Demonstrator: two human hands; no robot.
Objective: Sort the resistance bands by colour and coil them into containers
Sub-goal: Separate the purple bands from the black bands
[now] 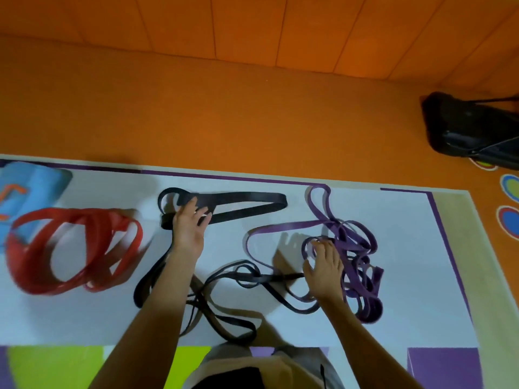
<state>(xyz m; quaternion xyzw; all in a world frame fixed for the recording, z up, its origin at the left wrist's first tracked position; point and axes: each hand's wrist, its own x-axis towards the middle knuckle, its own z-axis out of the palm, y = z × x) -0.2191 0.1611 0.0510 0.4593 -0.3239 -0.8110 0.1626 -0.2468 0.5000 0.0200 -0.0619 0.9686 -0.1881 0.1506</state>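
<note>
Red bands (70, 248) lie in a loose, blurred heap at the left of the mat. Black bands (241, 206) sprawl across the middle, with more black loops (224, 321) near the front edge. A tangle of purple bands (356, 256) fills the right side. My left hand (189, 228) rests on the black bands at the back with its fingers spread and straight. My right hand (324, 270) lies flat on the purple tangle, fingers touching a purple loop. No container for the bands shows clearly.
The bands lie on a white mat (407, 248) with a purple border, on an orange floor. A light blue object (31, 186) sits at the mat's far left. A black bag (471, 130) lies on the floor at the right.
</note>
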